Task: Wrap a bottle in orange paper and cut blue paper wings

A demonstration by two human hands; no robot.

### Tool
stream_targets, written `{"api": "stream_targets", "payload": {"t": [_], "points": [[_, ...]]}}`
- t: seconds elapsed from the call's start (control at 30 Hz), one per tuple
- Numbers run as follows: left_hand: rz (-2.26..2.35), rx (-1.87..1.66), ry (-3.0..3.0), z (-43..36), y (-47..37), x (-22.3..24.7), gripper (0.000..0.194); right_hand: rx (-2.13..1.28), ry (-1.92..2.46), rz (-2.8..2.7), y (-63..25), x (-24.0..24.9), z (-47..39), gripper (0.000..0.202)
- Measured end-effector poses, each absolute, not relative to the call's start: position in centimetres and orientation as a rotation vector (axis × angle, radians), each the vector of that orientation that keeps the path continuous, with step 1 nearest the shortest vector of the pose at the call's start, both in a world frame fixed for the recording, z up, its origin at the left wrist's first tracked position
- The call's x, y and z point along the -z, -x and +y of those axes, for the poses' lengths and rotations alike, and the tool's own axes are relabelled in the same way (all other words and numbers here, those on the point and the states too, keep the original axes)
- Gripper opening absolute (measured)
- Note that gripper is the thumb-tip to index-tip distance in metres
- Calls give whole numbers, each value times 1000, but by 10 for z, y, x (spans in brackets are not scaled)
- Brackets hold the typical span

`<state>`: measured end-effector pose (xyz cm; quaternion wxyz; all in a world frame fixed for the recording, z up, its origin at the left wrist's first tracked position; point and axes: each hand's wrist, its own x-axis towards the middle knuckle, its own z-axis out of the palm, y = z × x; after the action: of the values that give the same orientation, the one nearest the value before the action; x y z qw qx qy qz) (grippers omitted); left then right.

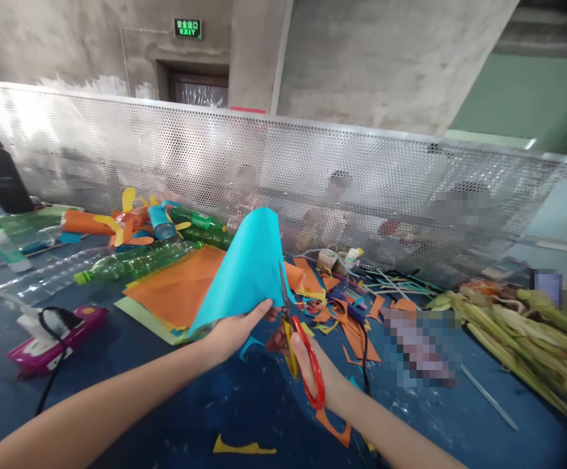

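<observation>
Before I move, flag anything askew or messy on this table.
Orange scraps lie strewn to the right of the scissors, and a yellow scrap lies apart, nearer the camera, so the table looks untidy.

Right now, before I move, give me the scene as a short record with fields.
left hand: holds the curled blue sheet by its lower edge
right hand: holds the scissors, red and yellow handles
blades: at the blue sheet's right edge
left of sheet: orange sheet, green bottle, magenta power strip
right of sheet: paper scraps, dried husks
behind: perforated screen
hidden: whatever lies directly behind the blue sheet
</observation>
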<state>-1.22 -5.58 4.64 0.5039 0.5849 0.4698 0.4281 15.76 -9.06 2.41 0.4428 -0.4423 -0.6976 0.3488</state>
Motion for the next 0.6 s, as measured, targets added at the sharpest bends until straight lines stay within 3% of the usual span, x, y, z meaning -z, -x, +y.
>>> {"api": "stream_targets", "payload": {"t": [0.4,0.6], "points": [[1069,-1068,-1455,-64,11,-56,34,-894,1053,-1901,-159,-33,-91,35],[1065,-1049,-1488,-64,12,-56,38,-818,1073,-1939,-159,-35,-93,37]]}}
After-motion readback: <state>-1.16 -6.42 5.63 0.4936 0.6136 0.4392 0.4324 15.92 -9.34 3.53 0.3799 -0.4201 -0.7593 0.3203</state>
